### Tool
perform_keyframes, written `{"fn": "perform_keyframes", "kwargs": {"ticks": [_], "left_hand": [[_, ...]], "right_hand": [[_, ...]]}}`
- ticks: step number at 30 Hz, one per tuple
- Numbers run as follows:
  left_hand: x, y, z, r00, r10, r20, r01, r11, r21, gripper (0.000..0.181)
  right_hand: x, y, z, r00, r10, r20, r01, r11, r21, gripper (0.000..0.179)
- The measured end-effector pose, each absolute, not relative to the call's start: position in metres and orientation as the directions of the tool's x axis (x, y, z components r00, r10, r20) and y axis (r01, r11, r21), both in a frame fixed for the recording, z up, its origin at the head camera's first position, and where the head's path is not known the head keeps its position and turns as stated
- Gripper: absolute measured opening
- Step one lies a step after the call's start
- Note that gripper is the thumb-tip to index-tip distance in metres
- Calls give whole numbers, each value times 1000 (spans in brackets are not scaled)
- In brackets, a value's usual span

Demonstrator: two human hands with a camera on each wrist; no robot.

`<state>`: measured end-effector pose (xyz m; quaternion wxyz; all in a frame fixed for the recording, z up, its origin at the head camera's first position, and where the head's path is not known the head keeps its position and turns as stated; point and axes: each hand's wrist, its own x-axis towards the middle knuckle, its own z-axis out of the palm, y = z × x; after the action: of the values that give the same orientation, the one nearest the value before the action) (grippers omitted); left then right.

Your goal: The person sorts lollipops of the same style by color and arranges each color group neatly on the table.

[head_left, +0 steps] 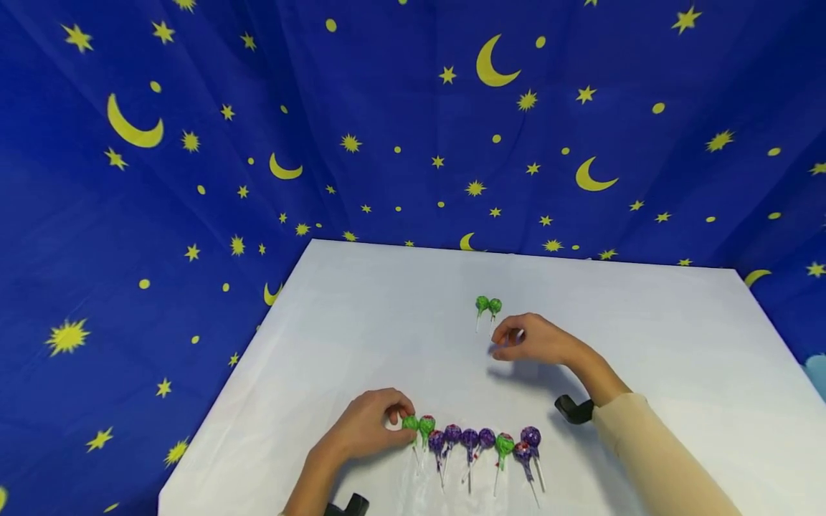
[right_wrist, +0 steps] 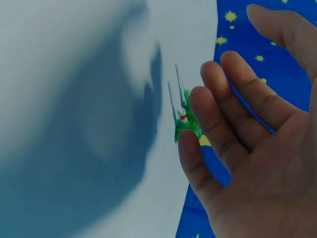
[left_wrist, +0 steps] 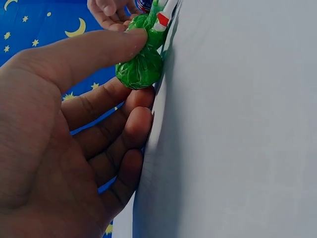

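Observation:
At the left end of a row of wrapped lollipops, my left hand [head_left: 371, 424] pinches a green lollipop [head_left: 409, 423] by its round head. In the left wrist view the thumb lies on the green wrapper [left_wrist: 140, 72], with the fingertips under it. A second green lollipop [head_left: 427, 424] lies right beside it. My right hand [head_left: 532, 340] hovers over the table with loosely bent fingers and nothing between them. Just beyond its fingertips, two green lollipops [head_left: 482, 304] lie side by side, sticks toward me; the right wrist view shows them partly behind the fingers.
Further along the row lie several purple lollipops [head_left: 470, 438] and another green lollipop [head_left: 505, 444]. They rest on a white table [head_left: 361, 315]. A blue curtain [head_left: 400, 100] with yellow stars and moons hangs behind and to the left. Black wrist mounts [head_left: 573, 409] sit by both forearms.

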<state>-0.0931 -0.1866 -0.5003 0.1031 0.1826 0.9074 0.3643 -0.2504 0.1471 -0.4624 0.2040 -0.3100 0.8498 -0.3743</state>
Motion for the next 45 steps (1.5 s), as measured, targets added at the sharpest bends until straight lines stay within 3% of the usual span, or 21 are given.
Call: {"fn": "perform_keyframes", "kwargs": {"ticks": [13,28,45], "left_hand": [[-92,-186,-501,-913,403,-64,248,673,697,24],[-92,-185,-499,-914,400,-67,250,687,682,24],[-93,-184,-497,-909,411,-71,254,680,688,24]], "right_hand": [[-208,152,-458,-620,-774,-124,-423,464,-778,20],[-174,164,-466,-625,-744,-234,-357,540,-762,34],[-153,162,-476,-629,-756,-179,-416,522,-744,35]]}}
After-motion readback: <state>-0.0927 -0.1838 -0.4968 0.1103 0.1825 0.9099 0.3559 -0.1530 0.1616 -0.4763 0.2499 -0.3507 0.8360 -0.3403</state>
